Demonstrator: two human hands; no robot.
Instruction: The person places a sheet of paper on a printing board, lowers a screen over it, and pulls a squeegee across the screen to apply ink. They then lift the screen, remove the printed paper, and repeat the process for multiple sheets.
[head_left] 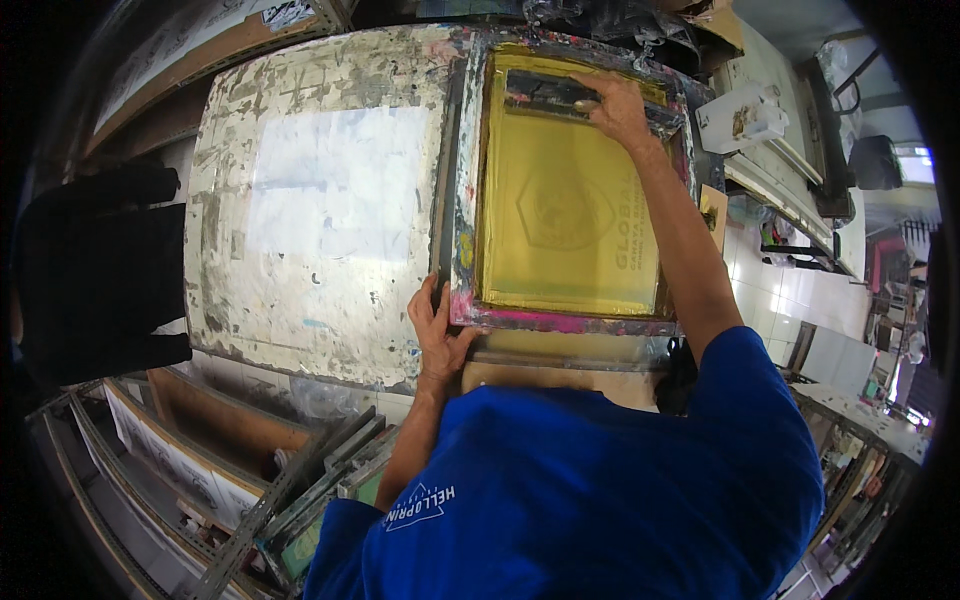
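A silk-screen frame, its edges smeared with pink, white and dark ink, lies at the right of the worn table. Its yellow mesh carries a faint emblem and lettering. At the far end of the mesh is a dark squeegee. My right hand grips its right part, fingers bent over it and one finger reaching along it. My left hand holds the frame's near left corner, with fingers along the left side and thumb at the near edge. The underside of the frame is hidden.
Left of the frame, a pale sheet lies on the stained tabletop. A white container stands beyond the frame's right side. Black cloth shows at the far left. Racks with frames stand at the lower left.
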